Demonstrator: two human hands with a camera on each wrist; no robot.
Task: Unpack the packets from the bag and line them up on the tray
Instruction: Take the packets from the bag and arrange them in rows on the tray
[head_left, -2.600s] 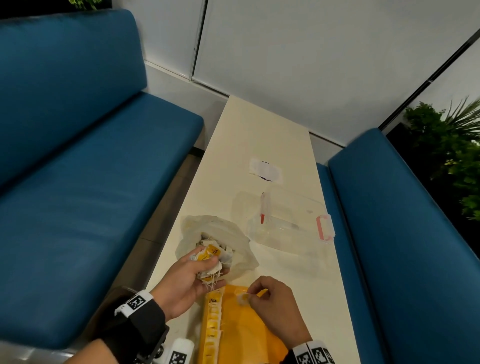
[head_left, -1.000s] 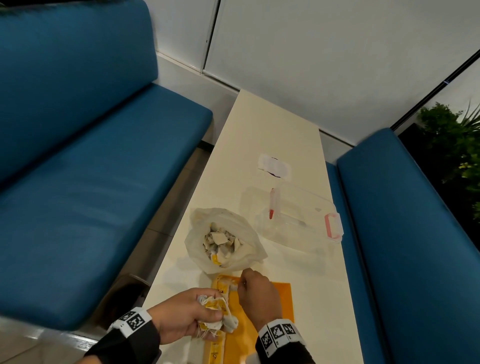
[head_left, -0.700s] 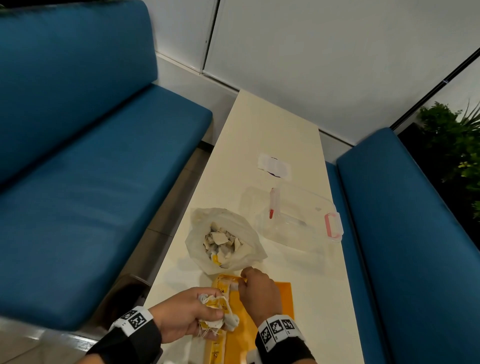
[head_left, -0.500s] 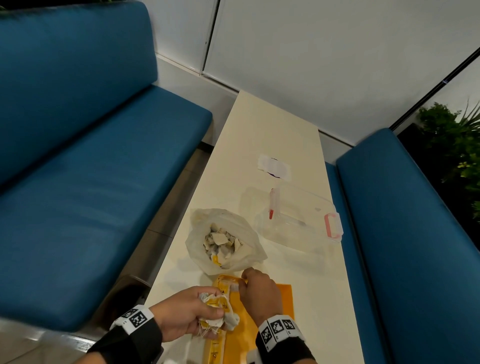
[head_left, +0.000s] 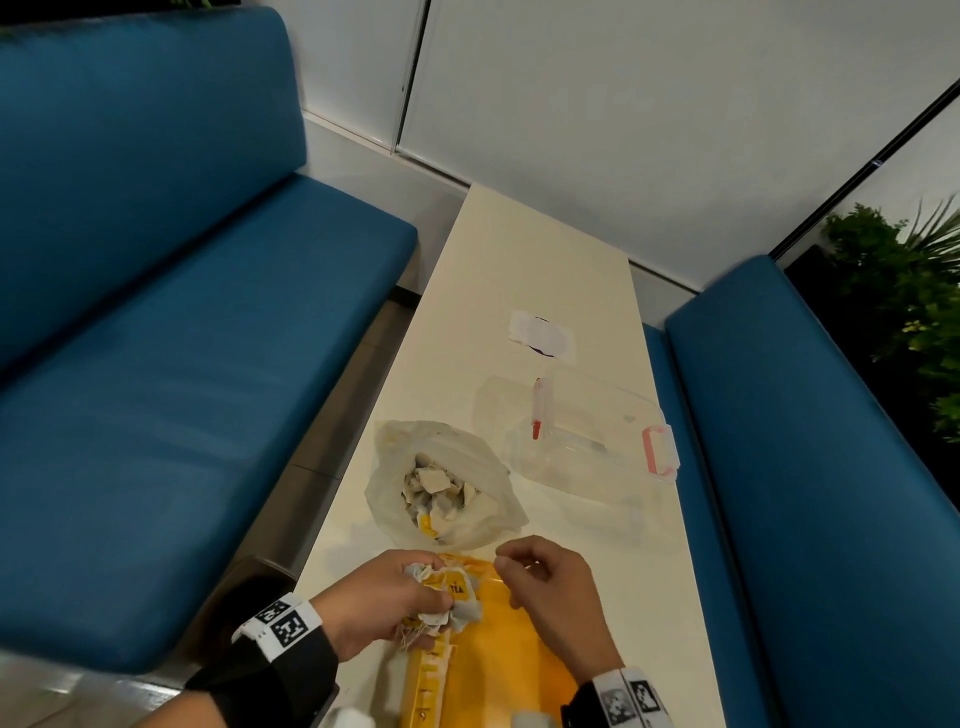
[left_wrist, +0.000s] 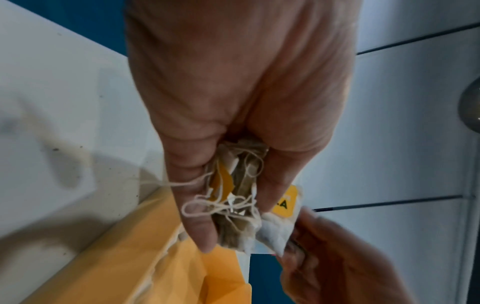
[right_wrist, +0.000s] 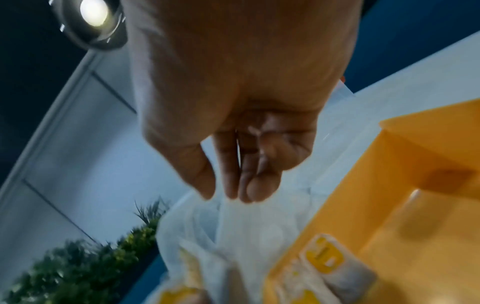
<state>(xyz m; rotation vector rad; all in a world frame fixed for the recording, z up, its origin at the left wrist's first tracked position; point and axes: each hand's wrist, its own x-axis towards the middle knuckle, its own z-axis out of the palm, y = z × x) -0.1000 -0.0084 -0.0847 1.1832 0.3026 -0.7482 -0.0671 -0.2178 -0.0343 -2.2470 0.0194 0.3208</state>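
A bunch of stringed tea packets (head_left: 449, 597) with yellow tags is gripped in my left hand (head_left: 415, 597) over the far left corner of the orange tray (head_left: 509, 654). In the left wrist view, thumb and fingers curl round the bunch (left_wrist: 239, 205). My right hand (head_left: 519, 569) hovers just right of it, fingers hanging close together (right_wrist: 233, 185) with nothing seen between them. Several packets (head_left: 428, 680) lie in a row along the tray's left side. Beyond the tray, the open white plastic bag (head_left: 488, 467) holds several more packets (head_left: 431, 483).
A clear plastic box (head_left: 587, 431) with a pink latch (head_left: 657, 457) stands right of the bag, and a white paper scrap (head_left: 540, 338) lies farther back. The narrow cream table (head_left: 519, 260) runs between two blue benches (head_left: 156, 364). A plant (head_left: 909, 291) stands at the far right.
My right hand has lifted off the tray's far left corner and drawn a little to the right. The left hand has brought the bunch up to that corner.
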